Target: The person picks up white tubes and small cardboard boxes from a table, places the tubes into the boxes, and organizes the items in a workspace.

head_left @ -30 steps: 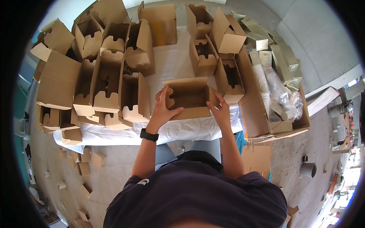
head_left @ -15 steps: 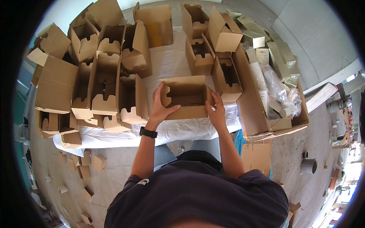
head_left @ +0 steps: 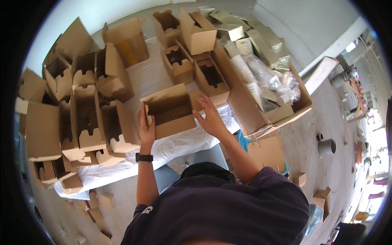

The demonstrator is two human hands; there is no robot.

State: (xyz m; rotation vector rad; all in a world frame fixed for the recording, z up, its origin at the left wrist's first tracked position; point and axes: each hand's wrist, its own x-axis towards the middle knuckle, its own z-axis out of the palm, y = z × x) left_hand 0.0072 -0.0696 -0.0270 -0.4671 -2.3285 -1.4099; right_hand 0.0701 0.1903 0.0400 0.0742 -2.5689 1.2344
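Open-topped cardboard box (head_left: 171,112) sits between the left hand (head_left: 146,127), grip unclear, and the spread, empty right hand (head_left: 211,119), the box's bottom shadowed.

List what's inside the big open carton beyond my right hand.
The carton shows crumpled clear plastic and a white cylindrical piece, with pale boxes heaped toward its far end. Whatever lies beneath them, and the carton's floor, is covered.

1 ctn (head_left: 175,128) btwn 2 hands (head_left: 210,117), 12+ other ctns (head_left: 43,132), 1 watch (head_left: 144,157).
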